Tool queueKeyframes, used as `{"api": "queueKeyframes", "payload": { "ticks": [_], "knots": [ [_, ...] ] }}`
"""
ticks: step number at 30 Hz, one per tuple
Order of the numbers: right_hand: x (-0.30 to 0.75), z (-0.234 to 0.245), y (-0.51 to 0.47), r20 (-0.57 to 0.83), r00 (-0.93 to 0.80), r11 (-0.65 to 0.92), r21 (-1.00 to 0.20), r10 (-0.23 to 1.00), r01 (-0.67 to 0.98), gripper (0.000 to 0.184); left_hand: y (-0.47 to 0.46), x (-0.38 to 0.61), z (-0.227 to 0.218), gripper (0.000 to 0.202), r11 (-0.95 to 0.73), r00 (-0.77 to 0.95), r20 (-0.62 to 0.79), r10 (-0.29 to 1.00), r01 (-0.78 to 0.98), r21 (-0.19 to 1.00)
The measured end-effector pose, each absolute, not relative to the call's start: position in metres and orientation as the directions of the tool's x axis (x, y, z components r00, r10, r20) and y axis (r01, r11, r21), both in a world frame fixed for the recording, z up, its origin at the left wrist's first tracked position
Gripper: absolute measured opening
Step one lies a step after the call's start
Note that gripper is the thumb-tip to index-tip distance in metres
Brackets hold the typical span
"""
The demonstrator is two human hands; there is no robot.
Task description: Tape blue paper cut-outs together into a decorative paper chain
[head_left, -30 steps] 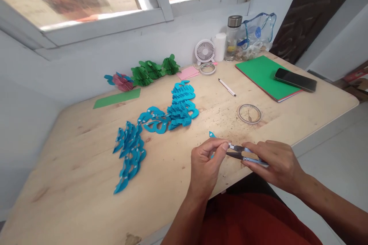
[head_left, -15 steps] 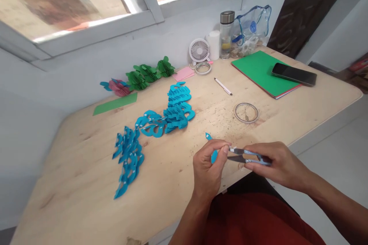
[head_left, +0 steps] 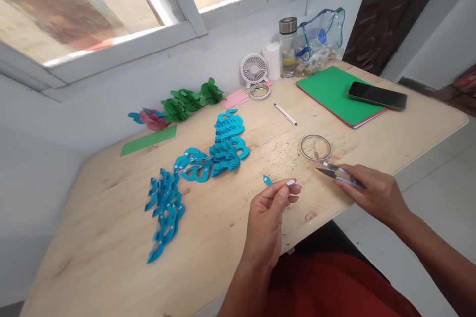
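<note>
My left hand [head_left: 271, 213] is raised over the front of the wooden table [head_left: 111, 237], fingers pinched on a small blue paper cutout [head_left: 267, 180] with a white bit of tape [head_left: 290, 183] at its fingertip. Off to the right, my right hand [head_left: 375, 193] grips small thread snips [head_left: 336, 173], blades pointing left towards a tape ring [head_left: 316, 147]. A chain of blue paper cutouts [head_left: 193, 168] lies across the table's middle and left.
At the back stand green paper shapes [head_left: 189, 99], a pink and blue paper flower [head_left: 148, 118], a small white fan [head_left: 254, 68], a bottle [head_left: 287, 47], a clear pouch [head_left: 320, 42], another tape roll [head_left: 259, 90]. A pen [head_left: 285, 114], green folder [head_left: 334, 94] and phone [head_left: 377, 95] lie right.
My right hand has pulled the snips away to the right, apart from my left hand. The left hand keeps the blue piece, now with a white bit on its fingertip.
</note>
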State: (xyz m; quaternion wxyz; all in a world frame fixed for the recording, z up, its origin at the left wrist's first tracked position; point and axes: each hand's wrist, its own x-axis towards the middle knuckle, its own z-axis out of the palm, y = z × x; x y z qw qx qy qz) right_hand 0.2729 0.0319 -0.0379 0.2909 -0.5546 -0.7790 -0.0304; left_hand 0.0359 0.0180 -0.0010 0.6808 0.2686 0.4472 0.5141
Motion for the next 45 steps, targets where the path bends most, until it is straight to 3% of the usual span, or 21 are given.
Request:
{"api": "queueKeyframes", "payload": {
  "ticks": [6, 18, 21, 23, 25, 28, 37, 45],
  "knots": [
    [0.295, -0.048, 0.056, 0.556, -0.188, 0.324, -0.156, 0.809, 0.933, 0.026, 0.012, 0.034, 0.000, 0.016, 0.359, 0.087, -0.366, 0.927, -0.497, 0.790],
    [0.298, -0.057, 0.074, 0.469, -0.213, 0.267, -0.051, 0.857, 0.962, 0.034, -0.006, 0.027, 0.006, 0.014, 0.332, 0.076, -0.342, 0.936, -0.503, 0.798],
    [0.282, -0.040, 0.062, 0.529, -0.112, 0.249, -0.195, 0.841, 0.949, 0.029, -0.009, 0.024, 0.007, 0.013, 0.306, 0.035, -0.329, 0.944, -0.469, 0.828],
    [0.259, -0.022, 0.049, 0.505, -0.085, 0.320, -0.400, 0.859, 0.859, 0.021, -0.010, 0.023, 0.007, 0.013, 0.283, 0.003, -0.314, 0.949, -0.443, 0.851],
    [0.230, -0.004, 0.035, 0.428, -0.146, 0.393, -0.573, 0.892, 0.719, 0.013, -0.011, 0.022, 0.008, 0.012, 0.254, -0.027, -0.291, 0.956, -0.413, 0.875],
    [0.190, 0.016, 0.020, 0.361, -0.237, 0.430, -0.705, 0.902, 0.563, 0.010, -0.013, 0.019, 0.009, 0.012, 0.195, -0.056, -0.230, 0.972, -0.360, 0.912],
    [0.147, 0.028, 0.009, 0.263, -0.181, 0.317, -0.830, 0.948, 0.459, 0.007, -0.022, 0.009, 0.008, 0.018, -0.015, -0.161, -0.005, 0.987, -0.125, 0.992],
    [0.134, 0.027, 0.006, 0.139, -0.109, 0.168, -0.925, 0.984, 0.340, 0.009, -0.026, 0.010, 0.005, 0.021, -0.065, -0.217, 0.047, 0.975, -0.077, 0.995]
  ]
}}
